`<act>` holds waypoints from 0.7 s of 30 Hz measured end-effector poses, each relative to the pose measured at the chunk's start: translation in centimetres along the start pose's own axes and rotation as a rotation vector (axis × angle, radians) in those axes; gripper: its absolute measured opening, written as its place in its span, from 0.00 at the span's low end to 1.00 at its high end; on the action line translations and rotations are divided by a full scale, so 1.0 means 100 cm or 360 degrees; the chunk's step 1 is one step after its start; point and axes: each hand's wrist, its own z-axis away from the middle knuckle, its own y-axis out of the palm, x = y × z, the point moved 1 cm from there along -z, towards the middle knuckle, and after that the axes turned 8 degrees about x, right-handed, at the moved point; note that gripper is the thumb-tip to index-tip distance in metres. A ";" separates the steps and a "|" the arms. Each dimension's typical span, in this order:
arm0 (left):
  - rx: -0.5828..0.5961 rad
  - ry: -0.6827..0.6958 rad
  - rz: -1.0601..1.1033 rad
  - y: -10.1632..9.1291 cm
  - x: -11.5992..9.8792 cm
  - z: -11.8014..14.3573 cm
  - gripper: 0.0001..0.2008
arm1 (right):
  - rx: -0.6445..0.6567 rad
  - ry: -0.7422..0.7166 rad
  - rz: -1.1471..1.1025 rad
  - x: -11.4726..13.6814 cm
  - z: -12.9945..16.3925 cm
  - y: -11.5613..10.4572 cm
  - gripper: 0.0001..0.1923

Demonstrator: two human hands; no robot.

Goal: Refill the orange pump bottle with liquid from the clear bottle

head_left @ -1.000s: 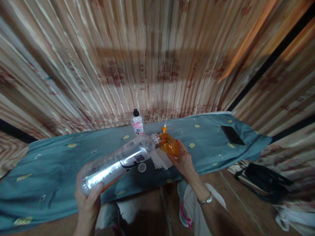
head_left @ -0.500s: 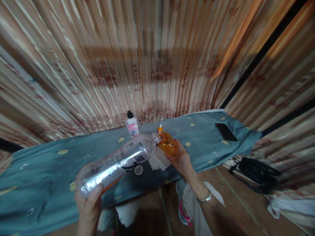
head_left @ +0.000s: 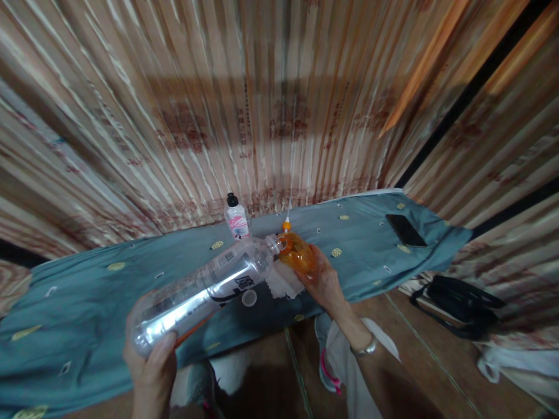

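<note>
1. The left hand (head_left: 151, 364) grips the base of a large clear bottle (head_left: 205, 291), fingers wrapped around it.
2. The clear bottle is held nearly level above the table (head_left: 87, 302), base low at the left, open neck raised toward the right.
3. The table carries a teal cloth (head_left: 358, 233) with small yellow marks.
4. A white cap (head_left: 248, 298) lies on the cloth, just below the middle of the clear bottle.
5. A small white bottle (head_left: 237, 221) with a black cap and pink label stands upright at the far edge of the table, behind the clear bottle's neck.
6. A white tissue (head_left: 279, 284) lies on the cloth under the point where the two held bottles meet.
7. The right hand (head_left: 323, 282) holds an orange bottle (head_left: 297, 256), fingers closed around its lower body.
8. The orange bottle is upright. The clear bottle's mouth rests against its top; whether the two openings meet cannot be told.
9. A thin white nozzle with an orange collar rises from the orange bottle.
10. A dark phone (head_left: 406, 230) lies flat on the cloth, well apart from both hands, near the right end.
11. A black bag (head_left: 458, 297) lies on the floor to the right of the table.
</note>
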 end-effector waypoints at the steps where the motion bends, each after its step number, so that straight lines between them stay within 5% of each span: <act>1: -0.0023 -0.0049 0.0094 0.001 -0.001 0.000 0.39 | -0.0006 -0.0005 0.0016 0.000 0.000 0.000 0.38; 21: -0.0099 -0.0140 0.0176 0.010 -0.017 0.001 0.34 | 0.0103 0.0034 0.0056 0.000 -0.001 -0.003 0.38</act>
